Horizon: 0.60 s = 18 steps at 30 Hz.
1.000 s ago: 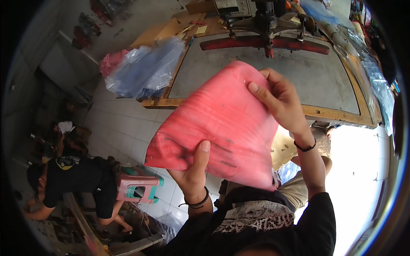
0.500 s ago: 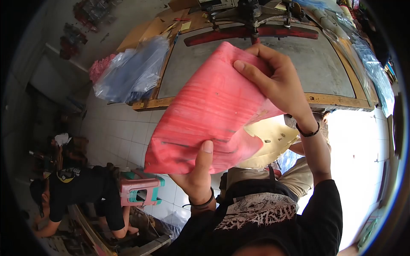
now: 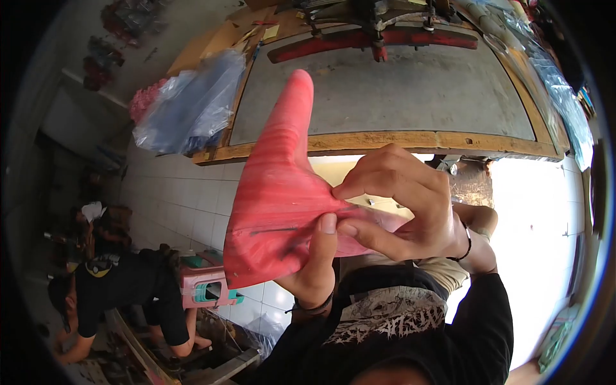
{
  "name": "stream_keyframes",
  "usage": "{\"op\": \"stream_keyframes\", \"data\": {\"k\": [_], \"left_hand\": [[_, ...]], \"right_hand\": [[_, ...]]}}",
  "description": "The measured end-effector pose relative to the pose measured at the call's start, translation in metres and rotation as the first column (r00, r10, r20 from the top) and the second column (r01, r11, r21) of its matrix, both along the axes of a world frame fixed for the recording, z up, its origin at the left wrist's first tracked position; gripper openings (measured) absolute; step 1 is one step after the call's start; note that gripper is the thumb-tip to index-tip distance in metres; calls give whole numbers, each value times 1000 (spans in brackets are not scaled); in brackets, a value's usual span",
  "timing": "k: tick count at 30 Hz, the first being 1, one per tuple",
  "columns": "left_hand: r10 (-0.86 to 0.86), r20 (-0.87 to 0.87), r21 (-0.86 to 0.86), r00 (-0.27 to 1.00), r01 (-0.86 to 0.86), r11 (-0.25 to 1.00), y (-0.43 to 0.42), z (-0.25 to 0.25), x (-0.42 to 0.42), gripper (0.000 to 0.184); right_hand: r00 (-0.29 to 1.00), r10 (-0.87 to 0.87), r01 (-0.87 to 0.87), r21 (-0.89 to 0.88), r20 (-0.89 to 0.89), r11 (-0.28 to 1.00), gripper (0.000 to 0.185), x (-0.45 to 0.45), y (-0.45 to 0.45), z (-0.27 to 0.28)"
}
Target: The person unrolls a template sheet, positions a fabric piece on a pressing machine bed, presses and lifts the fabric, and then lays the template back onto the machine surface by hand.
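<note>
A limp pink-red sheet [image 3: 263,212] with darker streaks and black marks hangs before me, its upper part bent into a rounded point. My left hand [image 3: 313,266] is closed on its lower part, thumb on top and the other fingers hidden underneath. Close to that thumb, my right hand [image 3: 410,205] is closed on the sheet's right side, gathering it into folds between thumb and fingers. Behind the hands, part of a pale yellow sheet [image 3: 333,170] shows.
Ahead stands a wood-edged table [image 3: 398,140] with a grey top and a red metal bar [image 3: 423,40] over its far side. Plastic-wrapped dark material [image 3: 192,102] lies at its left. Lower left, another person [image 3: 128,282] bends beside a pink stool [image 3: 202,285].
My right hand has moved down from the sheet's upper edge to beside my left thumb. The sheet's spread top has folded into a narrow point. My left hand keeps its hold.
</note>
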<state>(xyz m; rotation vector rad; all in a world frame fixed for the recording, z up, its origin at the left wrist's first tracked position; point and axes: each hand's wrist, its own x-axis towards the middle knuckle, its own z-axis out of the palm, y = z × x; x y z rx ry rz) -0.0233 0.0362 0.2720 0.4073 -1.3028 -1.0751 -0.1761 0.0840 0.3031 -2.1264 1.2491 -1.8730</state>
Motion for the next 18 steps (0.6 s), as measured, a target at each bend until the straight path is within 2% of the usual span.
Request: {"op": "stream_keyframes", "data": {"k": [2,6,9,12,18], "left_hand": [[-9,-32,44,999,11,999,-2,-3,-3,39],[23,39,-81,999,-20,996,0,4,-10,38],[32,5,-19,999,-32,999,2,4,-12,41],[56,-154,99,987,-41,994,5,11,-21,44],[5,-54,29,999,-3,1000,-3,4,-13,46]], "right_hand": [[996,-15,14,12,83,1000,25,3,1,-4],[993,21,-22,9,116,1000,24,1,0,-6],[991,32,-39,47,128,998,23,1,1,-6],[990,36,-48,83,140,995,22,0,1,-6],[985,55,-66,64,162,996,22,-1,0,-9]]}}
